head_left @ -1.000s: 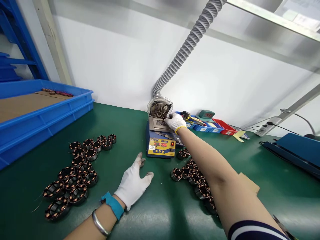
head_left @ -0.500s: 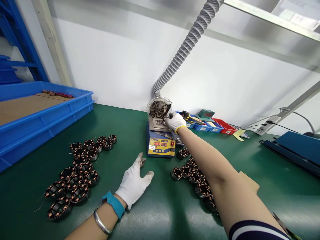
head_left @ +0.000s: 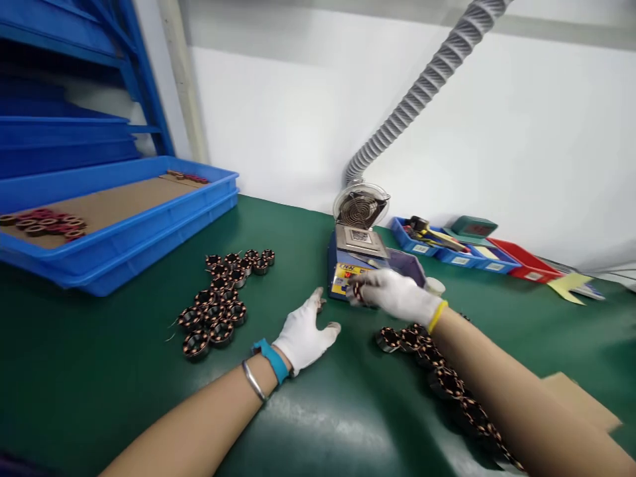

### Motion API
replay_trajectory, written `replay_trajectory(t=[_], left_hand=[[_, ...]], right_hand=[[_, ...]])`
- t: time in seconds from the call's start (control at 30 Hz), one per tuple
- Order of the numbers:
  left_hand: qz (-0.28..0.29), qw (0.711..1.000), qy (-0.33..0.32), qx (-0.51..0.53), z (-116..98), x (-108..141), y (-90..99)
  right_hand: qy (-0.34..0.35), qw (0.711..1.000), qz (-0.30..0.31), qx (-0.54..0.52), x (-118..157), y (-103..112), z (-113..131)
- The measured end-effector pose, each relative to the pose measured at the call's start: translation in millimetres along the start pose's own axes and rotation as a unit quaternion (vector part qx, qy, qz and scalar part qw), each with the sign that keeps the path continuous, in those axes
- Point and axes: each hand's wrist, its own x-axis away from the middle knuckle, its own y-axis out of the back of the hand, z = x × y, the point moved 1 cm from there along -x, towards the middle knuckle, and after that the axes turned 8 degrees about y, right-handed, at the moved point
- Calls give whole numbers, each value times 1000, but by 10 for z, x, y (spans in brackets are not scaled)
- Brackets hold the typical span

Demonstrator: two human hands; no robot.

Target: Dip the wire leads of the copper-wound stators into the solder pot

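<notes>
My right hand point(head_left: 390, 293), in a white glove with a yellow cuff, is closed on a copper-wound motor stator point(head_left: 356, 291) in front of the solder pot point(head_left: 342, 271). Motion blurs it a little. My left hand point(head_left: 305, 336), also gloved, hovers low above the green table with thumb and fingers apart, holding nothing. To its left lies a group of black stators with copper windings point(head_left: 218, 301), some with thin wire ends sticking out. Another group of stators point(head_left: 447, 381) runs partly beneath my right forearm.
A large blue tray point(head_left: 163, 222) with reddish coils on cardboard stands at the left. A grey exhaust hose point(head_left: 417, 93) comes down behind the solder pot. Small blue bins point(head_left: 457, 257) and a red bin point(head_left: 527, 260) line the wall. Cardboard point(head_left: 581, 401) lies at the right.
My right hand has drawn back from the top of the solder pot toward me, bringing a stator with it. The view has swung left. My left hand stays open.
</notes>
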Motion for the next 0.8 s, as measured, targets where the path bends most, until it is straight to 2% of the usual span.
replay_trajectory(t=[0.1, 0.23, 0.3, 0.37, 0.43, 0.5, 0.53, 0.6, 0.7, 0.8], left_hand=[[-26, 992, -23, -118, -79, 43, 57], [-92, 945, -49, -311, -266, 146, 333], [-134, 927, -22, -349, -324, 191, 575], [-176, 902, 38, -392, -319, 221, 836], [-184, 875, 104, -437, -252, 229, 1048], [-162, 858, 138, -468, -155, 207, 1161], [-156, 855, 135, -476, -108, 187, 1175], [-162, 855, 106, -481, -40, 145, 1122], [-157, 867, 56, -470, -9, 108, 875], [-122, 900, 28, -417, -30, 118, 535]], right_hand=[[39, 991, 88, 89, 248, -152, 14], [-5, 950, 145, 276, 363, -97, -26], [3, 941, 119, 317, 412, -106, 19], [67, 959, 50, 270, 501, -255, 126], [157, 972, -16, 176, 609, -547, 262], [242, 966, -32, 83, 685, -891, 377], [269, 962, -28, 48, 700, -1041, 411], [263, 964, -28, -19, 685, -1239, 408], [139, 978, -54, -147, 613, -1290, 268], [57, 957, -59, -277, 546, -1226, 140]])
